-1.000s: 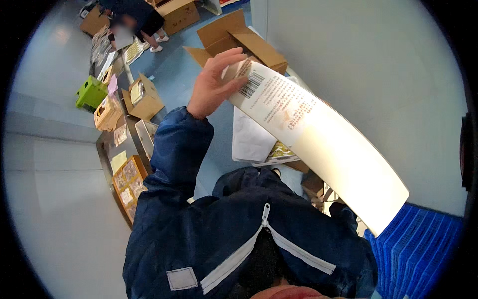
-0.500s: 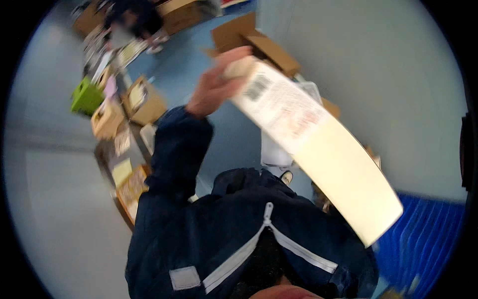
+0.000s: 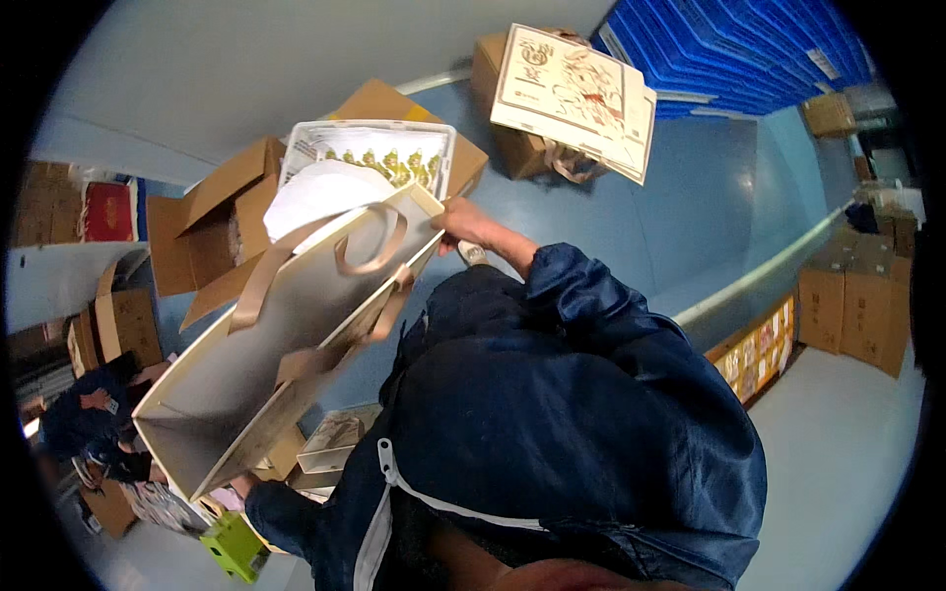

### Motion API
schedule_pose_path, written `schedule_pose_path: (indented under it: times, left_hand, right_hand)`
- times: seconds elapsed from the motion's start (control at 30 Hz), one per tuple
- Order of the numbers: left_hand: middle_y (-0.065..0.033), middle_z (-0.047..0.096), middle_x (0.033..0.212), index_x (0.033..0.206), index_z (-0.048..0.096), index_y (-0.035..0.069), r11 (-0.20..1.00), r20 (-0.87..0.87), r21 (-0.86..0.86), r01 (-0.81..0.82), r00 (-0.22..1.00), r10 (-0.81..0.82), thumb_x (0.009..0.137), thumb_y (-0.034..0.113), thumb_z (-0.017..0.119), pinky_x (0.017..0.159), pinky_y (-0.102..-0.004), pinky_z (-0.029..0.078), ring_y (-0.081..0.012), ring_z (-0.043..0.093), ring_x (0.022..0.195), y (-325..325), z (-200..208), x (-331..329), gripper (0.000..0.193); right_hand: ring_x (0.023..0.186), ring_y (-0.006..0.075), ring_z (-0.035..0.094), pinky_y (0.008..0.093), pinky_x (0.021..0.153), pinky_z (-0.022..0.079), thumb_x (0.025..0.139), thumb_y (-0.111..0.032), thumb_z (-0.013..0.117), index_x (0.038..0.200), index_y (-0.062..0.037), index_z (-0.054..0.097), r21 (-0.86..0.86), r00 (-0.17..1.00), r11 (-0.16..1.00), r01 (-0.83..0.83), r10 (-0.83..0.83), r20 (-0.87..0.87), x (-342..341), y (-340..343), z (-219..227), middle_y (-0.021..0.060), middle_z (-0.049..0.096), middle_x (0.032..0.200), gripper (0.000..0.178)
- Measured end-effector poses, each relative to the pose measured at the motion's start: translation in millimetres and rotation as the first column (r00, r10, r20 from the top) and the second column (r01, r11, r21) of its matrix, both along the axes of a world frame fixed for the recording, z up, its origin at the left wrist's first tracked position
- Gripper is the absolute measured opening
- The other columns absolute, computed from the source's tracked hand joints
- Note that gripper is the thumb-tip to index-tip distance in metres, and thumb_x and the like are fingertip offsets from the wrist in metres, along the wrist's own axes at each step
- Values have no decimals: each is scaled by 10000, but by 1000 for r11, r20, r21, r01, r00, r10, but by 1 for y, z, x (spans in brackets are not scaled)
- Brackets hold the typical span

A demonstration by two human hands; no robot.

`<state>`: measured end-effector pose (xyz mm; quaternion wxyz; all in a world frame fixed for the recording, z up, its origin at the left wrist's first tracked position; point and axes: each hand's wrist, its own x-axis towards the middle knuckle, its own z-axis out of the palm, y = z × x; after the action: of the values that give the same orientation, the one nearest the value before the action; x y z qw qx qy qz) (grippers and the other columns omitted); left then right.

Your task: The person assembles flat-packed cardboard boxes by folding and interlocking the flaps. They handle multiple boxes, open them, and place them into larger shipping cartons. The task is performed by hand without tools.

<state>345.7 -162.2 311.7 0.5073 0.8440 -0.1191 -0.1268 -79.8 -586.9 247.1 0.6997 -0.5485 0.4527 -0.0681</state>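
Observation:
A large cream gift bag [image 3: 235,369] with wide beige ribbon handles hangs tilted in front of me. Its top stands apart, so the grey inside shows, with nothing visible in it. My right hand [image 3: 467,225] grips the bag's far right end, fingers pressed round the corner. At the opposite, nearer left end my left hand [image 3: 242,484] holds the bag; most of that hand is hidden behind the bag's wall.
A white bin [image 3: 445,163] with green-and-gold packets stands beyond the bag, beside an open carton [image 3: 222,227]. Flat printed cream bags [image 3: 572,94] top another carton. Blue crates [image 3: 729,49] are stacked far right. A green box [image 3: 235,545] lies near left, a co-worker [image 3: 84,414] beyond.
My view has swung round to the right. The bag, held at one end by my left hand with its labelled narrow side showing, now shows its open top, and my right hand grips it too.

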Motion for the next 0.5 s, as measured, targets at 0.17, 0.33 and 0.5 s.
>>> schedule_pose_path:
  times: [0.17, 0.33, 0.5]
  left_hand:
    - [-130, 491, 1230, 1280, 421, 20, 992, -42, 102, -73, 996, 78, 916, 247, 453, 918, -319, 393, -215, 507, 1060, 20, -17, -14, 430]
    - [-130, 497, 1221, 1273, 429, 18, 967, -79, 235, -99, 990, 121, 914, 256, 455, 917, -318, 392, -213, 508, 1056, -1, -30, -44, 431]
    - [-130, 503, 1212, 1265, 437, 15, 915, -93, 390, -105, 984, 153, 912, 266, 457, 915, -317, 391, -212, 509, 1053, -43, -28, -85, 433]
  right_hand:
    - [526, 201, 636, 271, 477, 521, 825, -151, 471, 1038, 126, 509, 170, 989, 978, -124, 135, -54, -28, 24, 5, 175, 631, 721, 351]
    - [617, 252, 636, 332, 550, 515, 800, -198, 493, 979, 56, 575, 123, 903, 898, -423, 428, -20, -39, 21, -48, 171, 636, 762, 322]
    - [618, 273, 632, 375, 573, 497, 693, -211, 544, 792, 32, 625, -99, 851, 846, -525, 523, -43, -59, -13, -76, 169, 624, 672, 274]
